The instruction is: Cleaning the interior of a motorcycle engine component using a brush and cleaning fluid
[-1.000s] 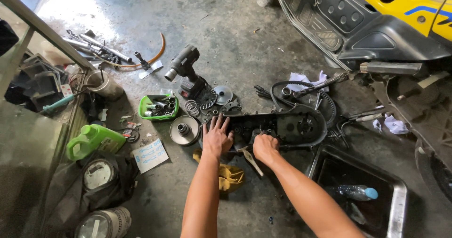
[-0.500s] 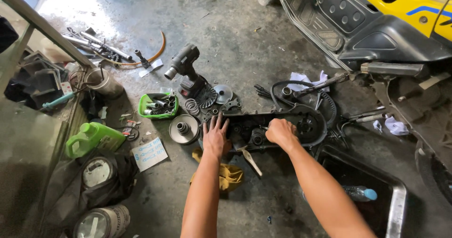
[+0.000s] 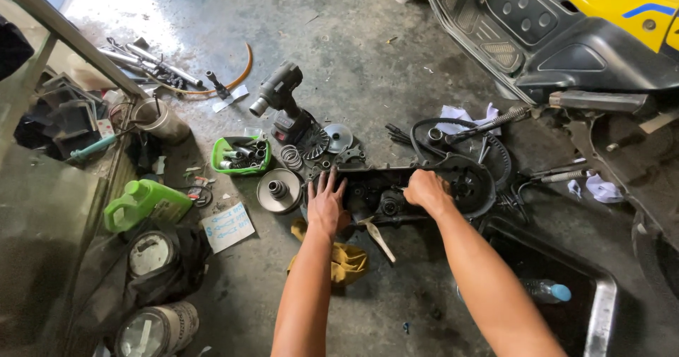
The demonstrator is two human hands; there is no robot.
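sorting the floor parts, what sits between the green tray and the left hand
In the head view, a round grey pulley disc lies on the concrete between the green tray and the left hand, with a coil spring just above it.

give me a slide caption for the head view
Left hand flat and right hand closed on a black engine case lying on the concrete floor among scattered parts.

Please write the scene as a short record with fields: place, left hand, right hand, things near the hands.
Place: concrete floor beside a yellow and black scooter
Left hand: flat, fingers spread, on the left end of the black engine cover
Right hand: closed, on the cover's middle
Near: green tray, power tool, yellow rag, green jug
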